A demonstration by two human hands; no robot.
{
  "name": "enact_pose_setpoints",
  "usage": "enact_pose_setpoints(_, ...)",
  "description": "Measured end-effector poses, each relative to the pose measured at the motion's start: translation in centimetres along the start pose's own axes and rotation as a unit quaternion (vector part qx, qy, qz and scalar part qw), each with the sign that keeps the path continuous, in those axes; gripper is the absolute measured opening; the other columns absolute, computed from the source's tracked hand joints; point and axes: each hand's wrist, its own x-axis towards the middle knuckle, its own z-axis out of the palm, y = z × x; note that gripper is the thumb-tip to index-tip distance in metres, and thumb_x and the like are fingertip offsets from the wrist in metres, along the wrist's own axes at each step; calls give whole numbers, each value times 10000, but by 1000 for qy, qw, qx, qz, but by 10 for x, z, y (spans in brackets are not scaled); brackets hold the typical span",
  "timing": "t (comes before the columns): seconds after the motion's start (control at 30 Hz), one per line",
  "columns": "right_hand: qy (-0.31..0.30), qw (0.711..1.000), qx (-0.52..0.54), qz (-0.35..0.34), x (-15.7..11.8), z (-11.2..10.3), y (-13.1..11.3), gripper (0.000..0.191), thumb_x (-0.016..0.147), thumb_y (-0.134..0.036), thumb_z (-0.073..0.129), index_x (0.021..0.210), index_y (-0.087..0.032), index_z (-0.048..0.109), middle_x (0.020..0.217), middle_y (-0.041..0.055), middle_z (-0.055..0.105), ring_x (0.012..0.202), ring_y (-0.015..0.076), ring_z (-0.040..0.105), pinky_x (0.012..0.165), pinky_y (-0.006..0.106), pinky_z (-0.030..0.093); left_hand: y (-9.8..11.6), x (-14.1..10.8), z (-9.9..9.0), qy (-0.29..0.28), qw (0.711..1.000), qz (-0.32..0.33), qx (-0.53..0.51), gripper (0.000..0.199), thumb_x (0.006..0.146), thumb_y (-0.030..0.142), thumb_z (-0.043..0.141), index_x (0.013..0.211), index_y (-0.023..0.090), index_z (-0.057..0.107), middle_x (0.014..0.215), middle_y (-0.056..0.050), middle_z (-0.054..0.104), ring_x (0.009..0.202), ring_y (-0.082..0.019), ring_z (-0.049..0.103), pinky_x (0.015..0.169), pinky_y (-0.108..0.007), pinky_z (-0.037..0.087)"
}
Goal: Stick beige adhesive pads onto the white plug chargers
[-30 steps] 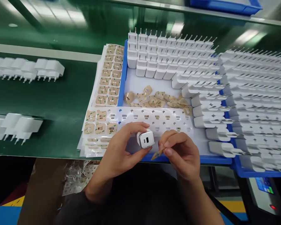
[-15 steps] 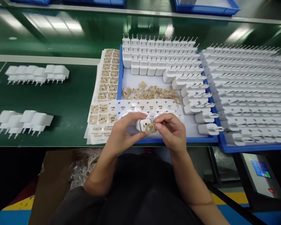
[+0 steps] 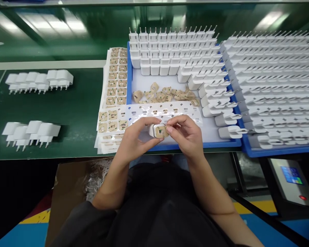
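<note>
A white plug charger (image 3: 151, 130) is pinched between the thumb and fingers of my left hand (image 3: 135, 139), its end face turned toward my right. Over that face lies a tan adhesive sticker (image 3: 159, 131) with a cut-out in its middle. My right hand (image 3: 186, 135) grips the sticker's right edge between thumb and forefinger. Both hands are above the front of a blue tray (image 3: 216, 144). Just beyond them a partly used sticker sheet (image 3: 149, 111) lies across the tray, with loose tan pieces (image 3: 167, 95) behind it.
White chargers (image 3: 154, 67) stand in rows along the tray's back and right. A second tray of chargers (image 3: 278, 92) adjoins on the right. Sticker sheets (image 3: 114, 75) are stacked at the left. Two charger groups (image 3: 38, 80) lie on the green bench (image 3: 77, 116). Below is a cardboard box (image 3: 67, 192).
The sticker has moved up and left, from beside the charger's lower right onto its end face. My hands stay close together. The camera view has shifted slightly.
</note>
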Motion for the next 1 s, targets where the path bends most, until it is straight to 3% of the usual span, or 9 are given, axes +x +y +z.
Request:
enact_pose_setpoints(0.6,-6,1000,-15,-18,-1,1,1,96,889,-180,681,946,-256,680,912,-5,658,836,147,625,755,294,542,2,1,0,-2,1000,0,3,408,798,296,794,1160,218,625,1182,-74,702,1136,-233,659,1004,-360,508)
enact_pose_setpoints(1.0,16,995,-87,-38,-3,9,0,125,860,-182,704,936,-255,638,900,-7,621,816,144,601,704,287,559,3,0,1,6,1000,2,25,381,812,284,777,1155,225,621,1182,-82,699,1128,-238,660,1008,-381,510)
